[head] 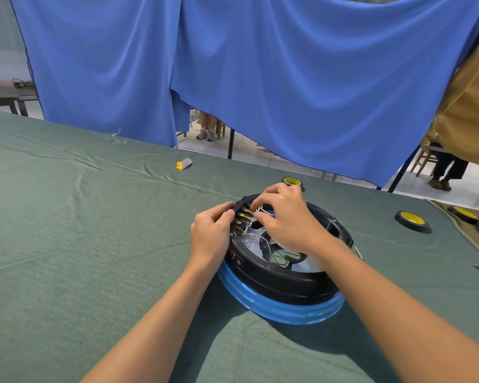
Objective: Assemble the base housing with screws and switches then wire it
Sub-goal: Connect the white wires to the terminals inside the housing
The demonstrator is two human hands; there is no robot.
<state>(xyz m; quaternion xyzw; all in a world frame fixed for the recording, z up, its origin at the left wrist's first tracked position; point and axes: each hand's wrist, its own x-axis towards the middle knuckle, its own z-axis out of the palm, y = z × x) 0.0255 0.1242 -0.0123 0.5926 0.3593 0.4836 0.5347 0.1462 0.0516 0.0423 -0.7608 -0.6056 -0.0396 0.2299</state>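
The base housing (pixel 282 283) sat right of centre in the lower half of the frame, a black round shell on a blue ring, resting on the green cloth (pixel 80 244), and this looked like the wiring stage. The brass switch terminals (pixel 243 215) stood in a row at the housing's upper-left rim, and that was where both hands met.

To do this well, the connector wanted pushing straight onto its tab, square and not at an angle, with the rim braced so the shell couldn't slide or rock on the cloth. Slack white wire (pixel 263 210) needed keeping clear of the neighbouring tabs, or a lead could end up on the wrong one.

The left hand (pixel 213 230) did the bracing: fingers curled tight over the rim beside the terminals, thumb tucked in, gripping the housing. The right hand (pixel 286 217) reached across from above, thumb and forefinger nearly closed, pinching what appeared to be the wire's end right at the terminals; the other fingers were bent loosely over the opening. A tape roll (pixel 412 220) lay well apart at right.
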